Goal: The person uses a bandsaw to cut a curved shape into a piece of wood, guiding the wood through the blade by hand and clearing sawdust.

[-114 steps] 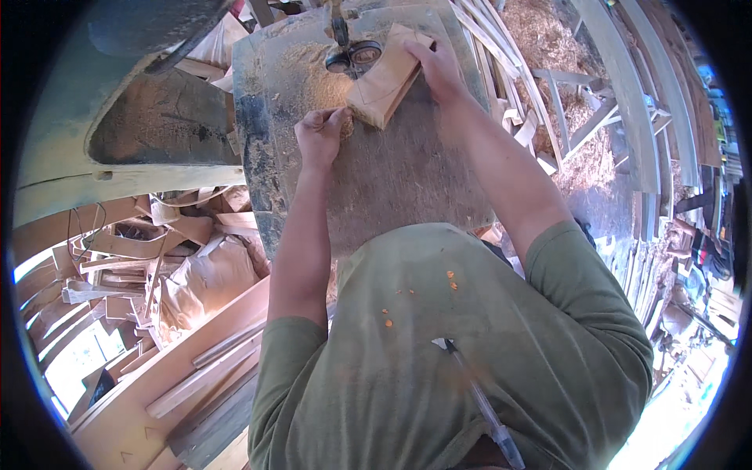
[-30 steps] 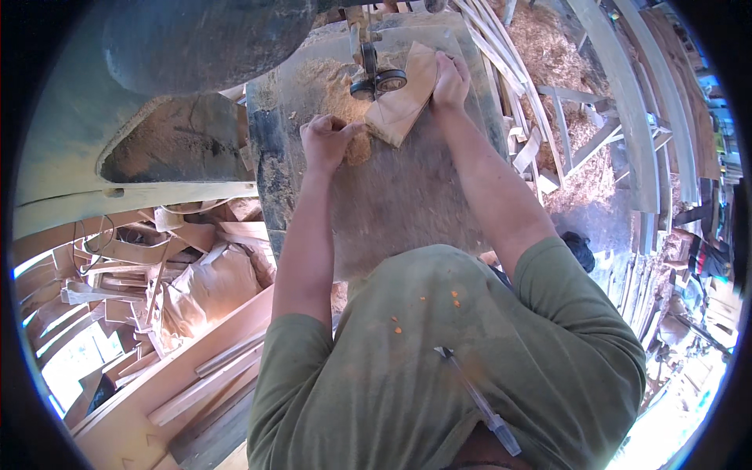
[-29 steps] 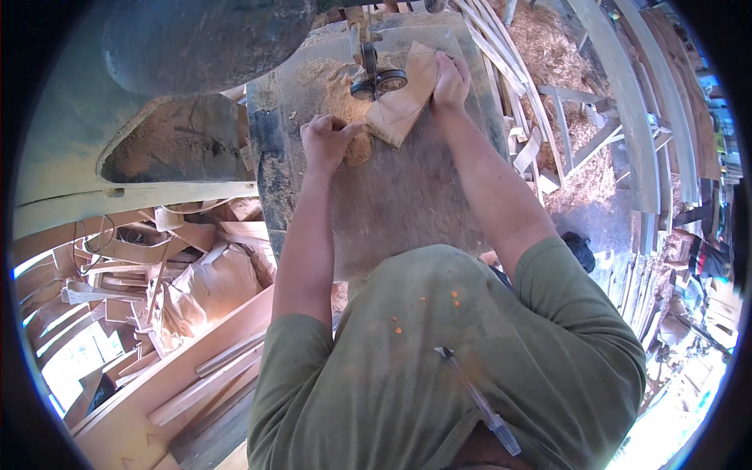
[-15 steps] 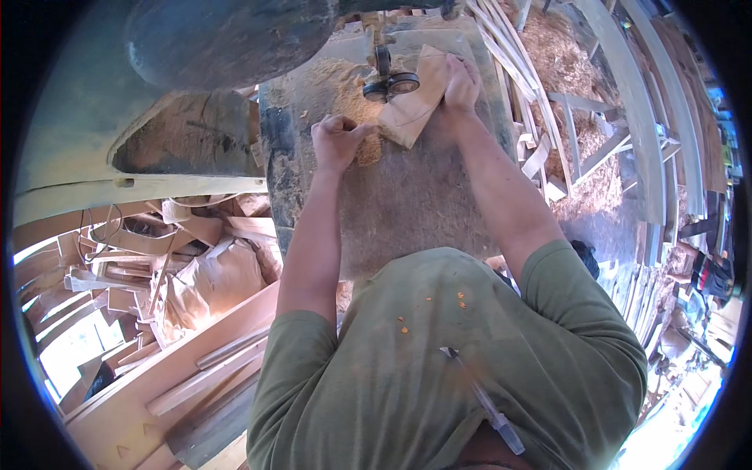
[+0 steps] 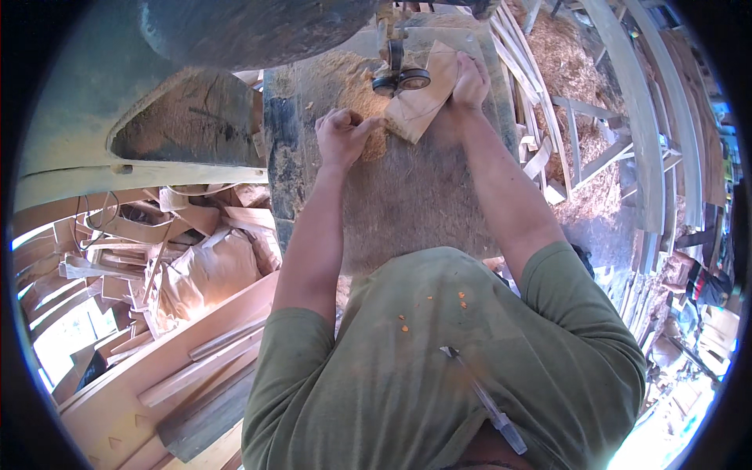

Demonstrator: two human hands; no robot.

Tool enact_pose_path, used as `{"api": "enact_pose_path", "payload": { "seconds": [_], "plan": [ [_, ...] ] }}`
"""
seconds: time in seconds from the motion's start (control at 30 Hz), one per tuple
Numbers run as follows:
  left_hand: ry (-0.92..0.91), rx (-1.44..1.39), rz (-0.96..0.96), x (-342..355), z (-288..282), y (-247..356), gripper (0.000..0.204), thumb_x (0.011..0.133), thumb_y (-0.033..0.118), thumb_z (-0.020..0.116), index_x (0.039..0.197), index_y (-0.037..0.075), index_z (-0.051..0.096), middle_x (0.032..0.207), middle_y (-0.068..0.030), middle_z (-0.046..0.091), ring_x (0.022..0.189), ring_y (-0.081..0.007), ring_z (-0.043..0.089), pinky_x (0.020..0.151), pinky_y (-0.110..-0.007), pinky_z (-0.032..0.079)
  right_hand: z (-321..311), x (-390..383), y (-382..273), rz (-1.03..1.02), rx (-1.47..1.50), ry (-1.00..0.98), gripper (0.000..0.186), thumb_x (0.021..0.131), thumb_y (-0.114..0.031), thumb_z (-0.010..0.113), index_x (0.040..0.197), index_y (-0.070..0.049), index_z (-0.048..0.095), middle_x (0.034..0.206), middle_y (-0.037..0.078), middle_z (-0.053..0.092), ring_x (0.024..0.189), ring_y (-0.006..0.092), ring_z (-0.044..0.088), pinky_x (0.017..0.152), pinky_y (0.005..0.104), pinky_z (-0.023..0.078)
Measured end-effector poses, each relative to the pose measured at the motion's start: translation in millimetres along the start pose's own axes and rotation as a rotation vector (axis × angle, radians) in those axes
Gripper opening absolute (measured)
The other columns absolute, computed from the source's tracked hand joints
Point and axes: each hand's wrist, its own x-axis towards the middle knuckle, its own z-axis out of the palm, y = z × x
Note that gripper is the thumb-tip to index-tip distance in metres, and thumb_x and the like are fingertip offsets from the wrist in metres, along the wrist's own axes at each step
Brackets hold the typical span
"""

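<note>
Steadying a wooden block [image 5: 423, 106] on a bandsaw table [image 5: 415, 211] with both hands.
In the head view, the block lies at a slant toward the table's far side, just right of and near the paired guide wheels [image 5: 413, 79], a thin dark line across its top face. The right hand [image 5: 470, 84] grips its right edge, fingers curled against the wood. The left hand [image 5: 342, 139] has its fingers folded in and its thumb reaching to the block's near left corner; whether it pinches the wood, I cannot tell. Sawdust [image 5: 359, 88] lies left of the block, wood strips [image 5: 526, 82] stand beyond the table's right edge, and a clear pen [image 5: 489, 406] hangs at the neck of the green shirt [image 5: 439, 345].
</note>
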Motion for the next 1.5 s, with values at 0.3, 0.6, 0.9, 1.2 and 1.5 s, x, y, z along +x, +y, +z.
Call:
{"api": "enact_pose_path", "payload": {
  "seconds": [0.3,0.6,0.9,1.2,1.5],
  "plan": [
    [0.032,-0.009,-0.008,0,-2,3,0.054,0.066,0.058,0.091,0.067,0.008,0.071,0.069,-0.0060,0.066,0.076,-0.0259,0.066,0.087,-0.040,0.047,2,4,4,0.005,0.009,0.009,0.012,0.097,-0.004,0.063,0.087,-0.001,0.067,0.083,-0.003,0.060,0.075,0.0065,0.053,0.067,0.0224,0.043],
    [0.010,-0.032,-0.075,0,-4,9,0.052,0.067,0.056,0.091,0.067,0.008,0.071,0.071,-0.0070,0.068,0.077,-0.0263,0.066,0.089,-0.040,0.047,-1,11,11,0.012,0.067,0.006,0.010,0.097,-0.004,0.064,0.089,0.003,0.067,0.089,0.003,0.065,0.083,0.0119,0.062,0.076,0.0234,0.050],
    [0.117,-0.012,0.023,-2,-4,9,0.050,0.069,0.048,0.093,0.073,0.001,0.076,0.070,-0.0150,0.068,0.067,-0.0298,0.068,0.067,-0.041,0.053,2,6,4,0.014,0.033,-0.044,0.012,0.097,-0.005,0.062,0.097,0.005,0.069,0.094,0.006,0.068,0.086,0.0149,0.065,0.079,0.0271,0.053],
    [0.007,-0.017,-0.146,0,-3,9,0.053,0.066,0.059,0.089,0.070,0.008,0.075,0.076,-0.0096,0.070,0.087,-0.0296,0.067,0.092,-0.039,0.047,0,19,12,0.041,0.043,-0.034,0.010,0.097,-0.004,0.062,0.095,0.004,0.068,0.096,0.007,0.069,0.088,0.0166,0.067,0.080,0.0286,0.054],
    [0.012,-0.007,-0.169,0,-4,15,0.053,0.067,0.058,0.089,0.071,0.007,0.075,0.079,-0.0106,0.071,0.090,-0.0304,0.066,0.094,-0.040,0.047,-3,23,16,0.020,-0.104,-0.023,0.020,0.101,-0.009,0.056,0.105,0.004,0.070,0.105,0.010,0.071,0.097,0.0208,0.069,0.088,0.0322,0.055]
  ]
}}
